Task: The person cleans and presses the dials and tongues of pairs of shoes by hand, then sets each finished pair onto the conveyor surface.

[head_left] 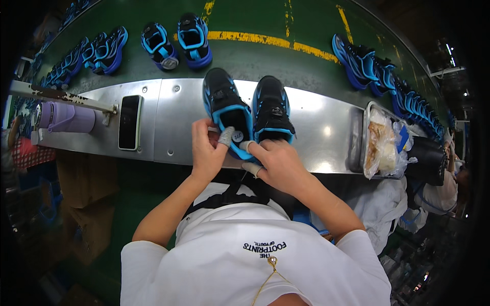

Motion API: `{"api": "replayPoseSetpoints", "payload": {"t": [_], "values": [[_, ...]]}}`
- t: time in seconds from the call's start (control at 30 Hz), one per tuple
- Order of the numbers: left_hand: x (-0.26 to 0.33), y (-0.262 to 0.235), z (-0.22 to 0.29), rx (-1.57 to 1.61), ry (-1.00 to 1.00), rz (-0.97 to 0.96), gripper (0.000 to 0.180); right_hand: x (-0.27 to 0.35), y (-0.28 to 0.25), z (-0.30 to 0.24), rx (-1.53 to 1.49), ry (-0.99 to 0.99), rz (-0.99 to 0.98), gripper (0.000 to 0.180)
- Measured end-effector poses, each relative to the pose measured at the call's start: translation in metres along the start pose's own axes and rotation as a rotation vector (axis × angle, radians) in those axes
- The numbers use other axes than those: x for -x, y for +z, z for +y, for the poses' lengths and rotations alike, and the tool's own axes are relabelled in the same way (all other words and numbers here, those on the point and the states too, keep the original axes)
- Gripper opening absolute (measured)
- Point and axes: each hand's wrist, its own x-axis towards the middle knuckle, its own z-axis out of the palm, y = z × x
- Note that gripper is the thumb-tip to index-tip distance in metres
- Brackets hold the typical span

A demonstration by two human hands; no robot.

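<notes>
- Two hands work at one black-and-blue shoe [226,109]: left hand [206,153] grips its heel.
- Right hand [278,166] pinches the round sticker [238,136]; press it flat, shoe steadied.

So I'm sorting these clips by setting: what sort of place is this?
Most likely a shoe factory line. Matching blue shoes sit in rows on a green conveyor belt, and both hands, left hand and right hand, work on a black and blue shoe on a metal bench.
</notes>
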Motion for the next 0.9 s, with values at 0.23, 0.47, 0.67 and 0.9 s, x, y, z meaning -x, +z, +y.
{"api": "replayPoseSetpoints", "payload": {"t": [0.23, 0.47, 0.67, 0.9], "values": [[-0.025, -0.021, 0.038, -0.375, 0.308, 0.072, 0.041, 0.010, -0.057, -0.006, -0.136, 0.005, 0.257, 0.041], [-0.059, -0.007, 0.040, -0.406, 0.480, -0.161, 0.036, -0.002, -0.027, 0.040, -0.058, 0.055, 0.273, 0.039], [-0.043, -0.013, 0.068, -0.505, 0.241, -0.313, 0.047, 0.004, -0.038, 0.019, -0.133, 0.320, 0.146, 0.038], [-0.014, -0.010, 0.060, -0.672, 0.466, -0.325, 0.047, 0.022, -0.036, -0.001, -0.266, 0.284, 0.193, 0.035]]}}
